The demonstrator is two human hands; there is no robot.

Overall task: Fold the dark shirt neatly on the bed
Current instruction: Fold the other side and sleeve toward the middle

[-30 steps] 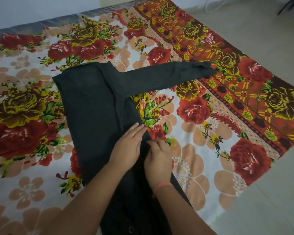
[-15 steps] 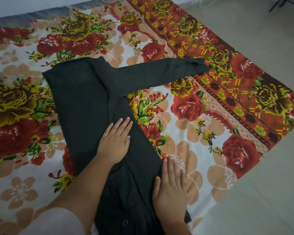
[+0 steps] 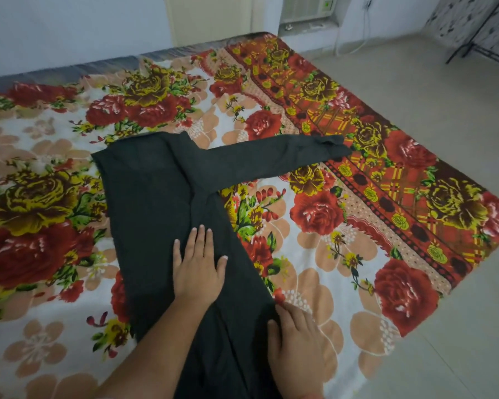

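Note:
The dark shirt [image 3: 153, 203] lies on the flowered bed sheet [image 3: 323, 254], its body folded into a long strip running toward me. One sleeve [image 3: 274, 158] stretches out flat to the right. My left hand [image 3: 198, 264] presses flat on the middle of the strip, fingers straight and spread. My right hand [image 3: 296, 344] lies flat at the shirt's right edge near the bed's front, half on the cloth and half on the sheet. Neither hand grips the fabric.
The bed's right edge [image 3: 415, 323] drops to a pale tiled floor [image 3: 444, 116]. A wall [image 3: 69, 30] runs behind the bed, with a white appliance [image 3: 306, 10] and a cable at the far right. A dark metal stand [image 3: 478, 50] is in the corner.
Both hands spread from a pinch at the shirt's centre: the left flattened on the middle, the right slid down to the shirt's right edge. The head has lifted, showing more of the room.

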